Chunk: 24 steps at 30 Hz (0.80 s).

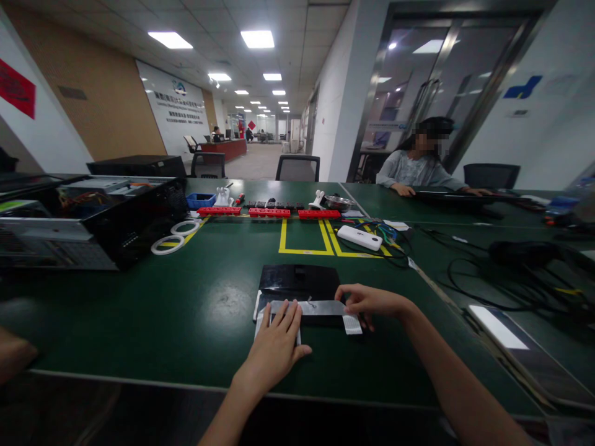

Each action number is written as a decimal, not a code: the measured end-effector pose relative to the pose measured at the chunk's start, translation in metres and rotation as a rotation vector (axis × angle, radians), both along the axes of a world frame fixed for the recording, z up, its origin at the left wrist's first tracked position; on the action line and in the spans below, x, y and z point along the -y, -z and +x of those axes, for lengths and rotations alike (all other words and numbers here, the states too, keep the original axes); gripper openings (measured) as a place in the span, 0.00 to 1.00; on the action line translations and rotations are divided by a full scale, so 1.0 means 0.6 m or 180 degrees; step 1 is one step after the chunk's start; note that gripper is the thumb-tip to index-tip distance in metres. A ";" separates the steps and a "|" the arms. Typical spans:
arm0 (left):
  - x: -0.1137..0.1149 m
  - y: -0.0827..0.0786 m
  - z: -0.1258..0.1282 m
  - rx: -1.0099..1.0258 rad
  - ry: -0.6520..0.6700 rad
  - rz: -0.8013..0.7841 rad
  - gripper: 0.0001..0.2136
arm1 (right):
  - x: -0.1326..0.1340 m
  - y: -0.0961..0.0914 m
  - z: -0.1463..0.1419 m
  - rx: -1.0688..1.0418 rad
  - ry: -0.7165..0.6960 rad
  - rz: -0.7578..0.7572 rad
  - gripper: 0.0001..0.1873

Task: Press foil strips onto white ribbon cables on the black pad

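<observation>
A flat black panel-like piece lies on the green table in front of me. Across its near side runs a shiny silver strip. My left hand rests flat on the strip's left part, fingers stretched out, with a pale piece partly hidden beneath it. At the strip's right end, the thumb and fingers of my right hand are pinched on its edge. Just below that hand a whitish, creased flap hangs off the strip's end. Whether the strip is stuck down on the panel, I cannot tell.
An opened black computer case stands at the left, beside white rings. Red trays line the back, near a white device and cables. A person sits far right; another person's hand shows at left.
</observation>
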<state>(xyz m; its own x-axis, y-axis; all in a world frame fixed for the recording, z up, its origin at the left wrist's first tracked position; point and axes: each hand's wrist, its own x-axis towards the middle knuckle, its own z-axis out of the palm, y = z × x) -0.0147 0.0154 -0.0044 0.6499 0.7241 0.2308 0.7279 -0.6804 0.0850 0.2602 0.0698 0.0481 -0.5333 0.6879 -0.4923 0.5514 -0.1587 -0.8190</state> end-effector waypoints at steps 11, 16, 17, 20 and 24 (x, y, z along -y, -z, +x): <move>0.001 -0.006 0.000 -0.0055 0.0009 -0.0112 0.31 | 0.003 -0.006 -0.002 0.0038 -0.0005 0.0011 0.20; -0.001 -0.018 -0.002 0.0014 0.0003 -0.0437 0.31 | 0.000 0.000 0.002 0.0041 -0.0035 0.0004 0.21; -0.002 -0.023 -0.004 0.0080 0.0016 -0.0562 0.31 | 0.000 0.001 0.003 0.0045 -0.0032 -0.0003 0.21; -0.006 -0.037 -0.020 0.0517 -0.0043 -0.0823 0.28 | 0.000 0.001 0.003 0.0054 0.0007 0.0000 0.22; -0.006 -0.036 -0.066 0.0956 -0.0595 -0.0539 0.22 | 0.003 -0.005 0.000 0.0045 0.0042 0.0003 0.22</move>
